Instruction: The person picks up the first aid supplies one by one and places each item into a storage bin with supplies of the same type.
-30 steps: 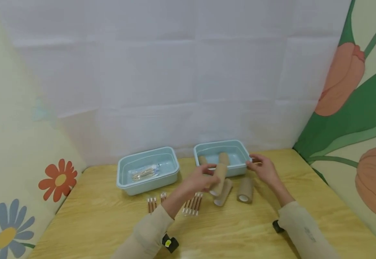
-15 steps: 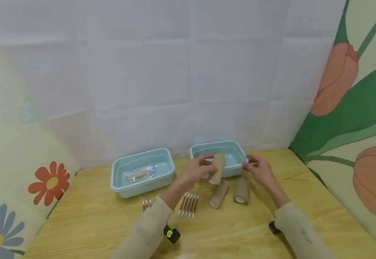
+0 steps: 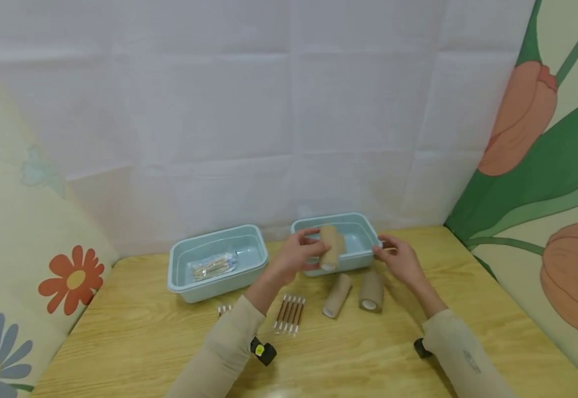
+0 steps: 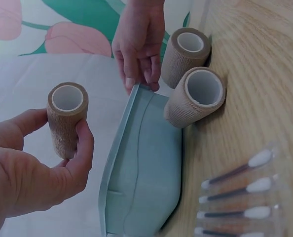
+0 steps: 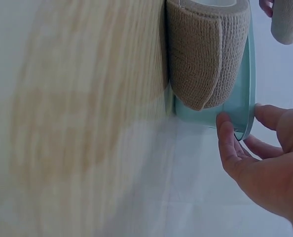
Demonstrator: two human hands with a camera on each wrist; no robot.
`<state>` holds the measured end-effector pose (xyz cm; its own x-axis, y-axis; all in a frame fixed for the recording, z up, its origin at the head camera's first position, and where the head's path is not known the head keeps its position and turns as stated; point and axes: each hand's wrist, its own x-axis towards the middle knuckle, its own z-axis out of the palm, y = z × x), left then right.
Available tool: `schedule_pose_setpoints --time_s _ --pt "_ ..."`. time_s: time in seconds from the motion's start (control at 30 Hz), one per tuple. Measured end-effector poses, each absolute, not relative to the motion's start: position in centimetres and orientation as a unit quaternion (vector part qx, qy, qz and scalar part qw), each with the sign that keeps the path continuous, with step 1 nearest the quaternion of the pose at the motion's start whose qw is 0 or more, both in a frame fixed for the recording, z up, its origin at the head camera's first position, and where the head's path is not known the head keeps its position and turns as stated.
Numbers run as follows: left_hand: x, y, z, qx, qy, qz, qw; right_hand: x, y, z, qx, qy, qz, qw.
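My left hand [image 3: 296, 255] holds a tan bandage roll [image 3: 329, 251] between thumb and fingers, over the near rim of the right blue plastic bin [image 3: 361, 262]. In the left wrist view that bandage roll [image 4: 65, 131] shows its white core. Another tan roll lies in this bin, mostly hidden behind the held one. My right hand [image 3: 402, 262] pinches the bin's right corner; in the right wrist view its thumb and fingers sit either side of the rim [image 5: 251, 98]. Two more bandage rolls, a slimmer one [image 3: 337, 296] and a thicker one [image 3: 371, 291], lie on the table before the bin.
To the left stands a second blue bin [image 3: 224, 284] with a clear packet of swabs [image 3: 214, 267] inside. Packed brown-stemmed swabs [image 3: 290, 315] lie on the wooden table [image 3: 339, 354], with more partly behind my left forearm. A white sheet [image 3: 209, 110] hangs behind the bins.
My left hand has carried the bandage roll up and away from me, from above the table rolls to the bin's near rim. My right hand stays at the bin's corner.
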<state>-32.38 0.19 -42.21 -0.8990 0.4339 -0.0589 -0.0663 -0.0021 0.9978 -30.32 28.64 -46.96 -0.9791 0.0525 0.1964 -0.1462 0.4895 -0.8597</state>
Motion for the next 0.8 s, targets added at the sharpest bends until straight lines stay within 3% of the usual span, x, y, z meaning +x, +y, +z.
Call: schedule_pose_setpoints --time_s 0.5,0.8 --pt "-33.1 -1.4 -42.2 0.054 0.638 0.762 0.1 -30.0 28.5 -47.5 0.037 -0.863 0.496 0.089" --pt "-33.7 -1.6 -42.0 0.028 0.64 0.764 0.079 -30.2 28.7 -47.2 0.038 -0.865 0.49 0.098"
